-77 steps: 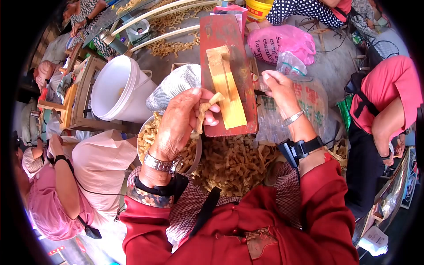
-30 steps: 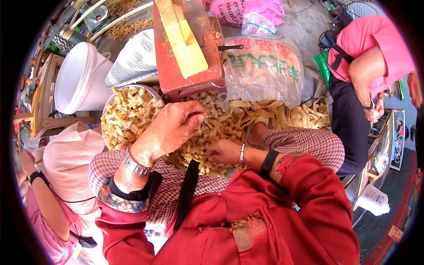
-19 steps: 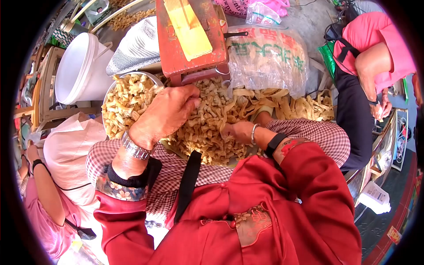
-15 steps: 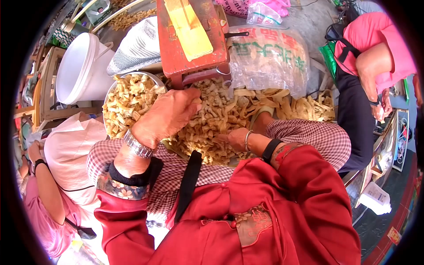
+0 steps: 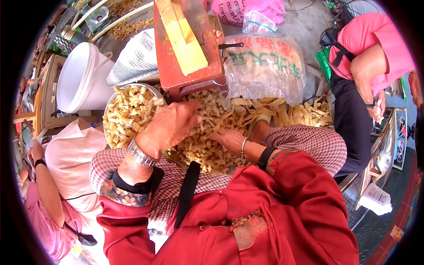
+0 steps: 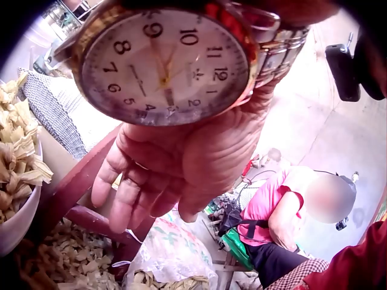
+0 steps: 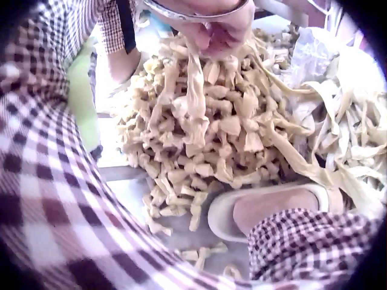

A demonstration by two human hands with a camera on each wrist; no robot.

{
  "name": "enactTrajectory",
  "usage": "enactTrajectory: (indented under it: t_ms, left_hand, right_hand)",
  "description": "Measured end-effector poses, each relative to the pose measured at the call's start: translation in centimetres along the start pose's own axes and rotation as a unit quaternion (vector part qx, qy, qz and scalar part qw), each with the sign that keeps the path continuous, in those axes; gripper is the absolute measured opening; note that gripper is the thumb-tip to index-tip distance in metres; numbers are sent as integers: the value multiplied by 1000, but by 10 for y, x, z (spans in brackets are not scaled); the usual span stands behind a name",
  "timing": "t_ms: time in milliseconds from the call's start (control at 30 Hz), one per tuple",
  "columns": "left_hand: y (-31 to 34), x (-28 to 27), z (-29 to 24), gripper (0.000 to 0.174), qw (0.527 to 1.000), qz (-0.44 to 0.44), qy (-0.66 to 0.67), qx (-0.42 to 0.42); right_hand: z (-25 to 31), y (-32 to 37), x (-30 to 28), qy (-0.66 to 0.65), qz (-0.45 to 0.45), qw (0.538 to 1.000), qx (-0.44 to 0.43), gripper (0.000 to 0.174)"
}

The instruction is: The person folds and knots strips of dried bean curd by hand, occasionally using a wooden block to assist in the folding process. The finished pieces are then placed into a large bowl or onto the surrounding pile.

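My left hand [image 5: 170,126] is over a pile of tan knotted strips [image 5: 212,154], beside a bowl [image 5: 106,128] heaped with the same knots. In the left wrist view its fingers [image 6: 124,199] are loosely bent, with nothing visible between them. My right hand [image 5: 229,140] is low at the pile, its fingers close to the left hand's. In the right wrist view it pinches the top of a long pale strip [image 7: 195,103] that hangs over the knots. Above the pile, a yellow wooden piece with a slot [image 5: 183,44] lies on a red bench [image 5: 172,79].
Longer untied strips [image 5: 304,114] lie right of the pile, below a clear printed plastic bag [image 5: 265,70]. A white bucket [image 5: 79,79] and a mesh sack [image 5: 132,62] stand left of the bench. People sit on both sides; my foot [image 7: 272,208] is at the pile's edge.
Earlier, my left hand held a knotted strip near the yellow piece and my right hand was raised at the right. Both have come down to the pile, and the left no longer shows that strip.
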State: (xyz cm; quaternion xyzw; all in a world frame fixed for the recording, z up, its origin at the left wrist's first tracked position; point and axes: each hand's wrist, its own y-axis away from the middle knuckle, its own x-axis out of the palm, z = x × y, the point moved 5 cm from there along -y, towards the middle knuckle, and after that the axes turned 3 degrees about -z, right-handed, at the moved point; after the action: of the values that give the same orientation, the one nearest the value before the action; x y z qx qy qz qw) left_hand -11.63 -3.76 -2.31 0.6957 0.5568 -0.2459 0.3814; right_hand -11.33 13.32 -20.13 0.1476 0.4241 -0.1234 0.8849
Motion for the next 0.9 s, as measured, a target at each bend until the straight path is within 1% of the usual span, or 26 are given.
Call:
enactTrajectory:
  t_ms: [100, 200, 300, 400, 433, 533, 567, 667, 700, 733, 767, 800, 867, 900]
  left_hand:
    - [0, 0, -2, 33, 1000, -2, 2, 5]
    - [0, 1, -2, 32, 1000, 0, 4, 15]
    - [0, 1, -3, 31, 1000, -2, 11, 18]
    - [1, 1, -4, 31, 1000, -5, 6, 21]
    - [1, 2, -3, 31, 1000, -6, 3, 25]
    - [2, 4, -2, 32, 999, -8, 22, 27]
    - [2, 3, -2, 32, 999, -10, 32, 26]
    - [3, 3, -6, 33, 998, -5, 53, 16]
    - [4, 1, -9, 32, 998, 2, 54, 10]
    - [6, 1, -11, 32, 998, 9, 56, 2]
    - [7, 3, -10, 28, 998, -18, 52, 27]
    - [9, 8, -8, 26, 998, -20, 46, 31]
    - [11, 15, -5, 24, 998, -26, 31, 39]
    - [12, 21, -1, 24, 996, -1, 87, -2]
  right_hand:
    - [20, -3, -23, 6, -54, 998, -10, 21]
    - [42, -4, -41, 49, -19, 999, -17, 16]
    - [59, -4, -63, 110, -70, 990, -57, 17]
    - [74, -3, -74, 169, -131, 970, -114, 16]
    - [77, -3, -74, 146, -156, 963, -165, 15]
    - [90, 3, -56, 128, -49, 968, -209, 14]
    - [97, 7, -52, 119, -33, 959, -255, 14]
    - [99, 19, -20, 81, 52, 966, -242, 14]
    - [101, 19, -29, 68, 37, 969, -234, 14]
    - [101, 18, -37, 69, 34, 975, -208, 14]
    - [102, 17, -44, 69, 30, 980, -183, 14]
    - [104, 16, -54, 68, 27, 985, -159, 14]
    - [113, 13, -79, 19, -32, 990, -133, 13]
    - [117, 13, -92, -11, -62, 990, -128, 12]
